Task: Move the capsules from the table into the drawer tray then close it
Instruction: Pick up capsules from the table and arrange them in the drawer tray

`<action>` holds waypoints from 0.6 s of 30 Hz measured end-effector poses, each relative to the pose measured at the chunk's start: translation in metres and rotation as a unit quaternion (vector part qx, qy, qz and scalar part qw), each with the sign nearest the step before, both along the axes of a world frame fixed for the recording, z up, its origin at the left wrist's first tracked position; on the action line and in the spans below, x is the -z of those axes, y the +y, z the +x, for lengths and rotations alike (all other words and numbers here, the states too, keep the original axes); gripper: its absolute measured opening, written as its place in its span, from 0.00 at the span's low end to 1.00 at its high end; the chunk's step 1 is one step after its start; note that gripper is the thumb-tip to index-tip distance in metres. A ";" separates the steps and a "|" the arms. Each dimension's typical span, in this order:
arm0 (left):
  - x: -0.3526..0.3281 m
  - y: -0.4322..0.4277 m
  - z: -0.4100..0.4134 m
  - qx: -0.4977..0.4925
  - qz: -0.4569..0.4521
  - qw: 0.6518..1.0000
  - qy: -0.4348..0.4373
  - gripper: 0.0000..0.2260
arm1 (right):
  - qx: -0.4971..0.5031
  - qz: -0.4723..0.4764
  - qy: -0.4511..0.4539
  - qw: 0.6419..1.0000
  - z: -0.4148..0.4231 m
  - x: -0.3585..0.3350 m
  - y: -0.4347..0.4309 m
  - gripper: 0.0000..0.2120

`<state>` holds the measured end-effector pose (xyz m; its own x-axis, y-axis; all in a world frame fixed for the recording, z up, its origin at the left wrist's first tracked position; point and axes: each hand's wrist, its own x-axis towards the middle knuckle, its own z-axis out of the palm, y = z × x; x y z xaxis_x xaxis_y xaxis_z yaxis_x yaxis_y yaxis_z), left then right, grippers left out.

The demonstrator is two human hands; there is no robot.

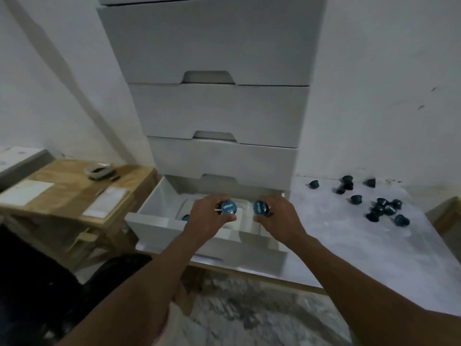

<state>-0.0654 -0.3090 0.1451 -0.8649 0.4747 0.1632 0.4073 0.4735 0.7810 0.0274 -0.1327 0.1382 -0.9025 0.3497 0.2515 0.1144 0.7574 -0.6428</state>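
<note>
The bottom drawer [147,218] of a white drawer unit stands pulled open, with a white tray [245,222] inside. Above it my left hand [204,218] holds a blue capsule [229,208], foil lid facing up. Beside it my right hand [277,218] grips a second blue capsule [260,209] over the tray. One more blue capsule [185,217] lies in the drawer, partly hidden by my left hand. Several dark blue capsules [379,206] lie scattered on the white table [349,245] at the right.
Three shut drawers [219,113] stack above the open one. A low wooden table [69,191] with papers and a small grey object stands at the left. A dark chair sits at the lower left. Marbled floor shows below the table's front edge.
</note>
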 end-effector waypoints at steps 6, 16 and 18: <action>0.010 -0.030 -0.044 0.029 -0.022 0.999 -0.008 0.19 | 0.033 0.003 -0.033 0.999 -0.026 0.012 -0.035 0.20; 0.051 0.001 -0.105 0.100 -0.078 0.991 -0.045 0.17 | 0.031 0.012 -0.147 0.989 -0.085 0.038 -0.007 0.22; 0.063 0.008 -0.115 0.126 -0.106 0.985 -0.052 0.17 | 0.010 0.015 -0.174 0.985 -0.097 0.050 -0.001 0.20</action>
